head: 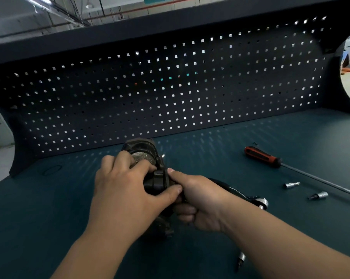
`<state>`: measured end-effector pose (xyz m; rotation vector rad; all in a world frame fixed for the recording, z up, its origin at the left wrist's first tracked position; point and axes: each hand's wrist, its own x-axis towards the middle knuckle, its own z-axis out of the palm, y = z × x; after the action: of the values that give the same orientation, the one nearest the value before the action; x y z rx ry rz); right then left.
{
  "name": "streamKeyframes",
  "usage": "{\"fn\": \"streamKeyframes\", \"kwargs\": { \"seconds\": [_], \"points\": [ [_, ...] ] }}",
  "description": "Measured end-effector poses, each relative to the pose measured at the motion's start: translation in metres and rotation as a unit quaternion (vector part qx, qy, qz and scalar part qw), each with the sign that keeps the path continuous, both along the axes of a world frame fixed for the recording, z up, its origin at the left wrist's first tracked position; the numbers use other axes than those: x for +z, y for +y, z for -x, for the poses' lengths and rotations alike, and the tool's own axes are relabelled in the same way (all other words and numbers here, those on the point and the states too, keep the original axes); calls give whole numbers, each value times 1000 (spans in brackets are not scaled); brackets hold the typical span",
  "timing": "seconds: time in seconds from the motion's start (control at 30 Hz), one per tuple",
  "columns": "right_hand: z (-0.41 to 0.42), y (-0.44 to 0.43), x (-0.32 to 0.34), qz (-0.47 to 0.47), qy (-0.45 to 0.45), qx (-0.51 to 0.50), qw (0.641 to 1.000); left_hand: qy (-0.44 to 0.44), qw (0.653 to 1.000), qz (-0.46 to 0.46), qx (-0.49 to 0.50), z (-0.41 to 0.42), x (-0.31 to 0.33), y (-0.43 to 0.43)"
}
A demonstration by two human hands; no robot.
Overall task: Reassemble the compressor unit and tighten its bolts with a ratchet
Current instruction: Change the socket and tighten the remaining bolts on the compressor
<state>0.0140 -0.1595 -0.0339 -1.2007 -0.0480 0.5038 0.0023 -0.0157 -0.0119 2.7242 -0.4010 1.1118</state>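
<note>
The dark grey compressor unit [145,152] lies on the green bench [49,208] in the middle of the view, its round open end facing away from me. My left hand [125,190] grips its body from above, thumb wrapped round the near side. My right hand [198,204] pinches the unit's near right edge with forefinger and thumb; its other fingers are curled under. A small bolt end [163,155] sticks out on the unit's right side. The chrome ratchet [254,200] lies on the bench just behind my right wrist, partly hidden.
An orange-and-black screwdriver [262,157] with a long shaft lies at the right. Two socket bits [291,185] [318,195] sit near it; another bit [240,259] lies by my right forearm. A black O-ring [52,170] rests at the left. A dark pegboard [170,87] walls the back.
</note>
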Motion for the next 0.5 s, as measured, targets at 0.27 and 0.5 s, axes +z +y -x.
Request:
{"fn": "streamKeyframes", "kwargs": {
  "seconds": [0.27,0.5],
  "points": [
    [-3,-38,2,85,-43,-83,992,7,998,56,0,4,-3,-6],
    [6,-44,12,155,-215,-64,962,-9,998,44,35,9,-4,-15]
  ]
}}
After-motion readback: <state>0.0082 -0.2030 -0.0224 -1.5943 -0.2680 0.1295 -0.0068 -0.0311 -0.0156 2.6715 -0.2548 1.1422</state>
